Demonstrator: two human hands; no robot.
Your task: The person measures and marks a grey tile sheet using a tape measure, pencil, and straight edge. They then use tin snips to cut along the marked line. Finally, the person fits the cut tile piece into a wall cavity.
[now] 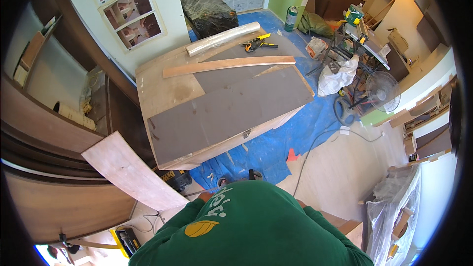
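Most of my left hand (pixel 205 196) is hidden behind my green sleeve, and its fingers do not show well. Near it is the lower end of a long, pale plywood board (pixel 129 170), which slants down from the workbench's left corner. I cannot tell whether the hand touches the board. Only a sliver of my right hand (pixel 301 204) shows beside my green shirt, with its fingers out of sight. In front of me stands a large wooden workbench with a grey-brown panel (pixel 231 111) lying along its near side.
On the bench lie a thin wood strip (pixel 229 66), a plastic-wrapped roll (pixel 223 38) and yellow-black clamps (pixel 257 44). A blue tarp (pixel 266 140) covers the floor around it. A fan (pixel 382 91), a white sack (pixel 338 75) and a cable (pixel 306 156) are to the right.
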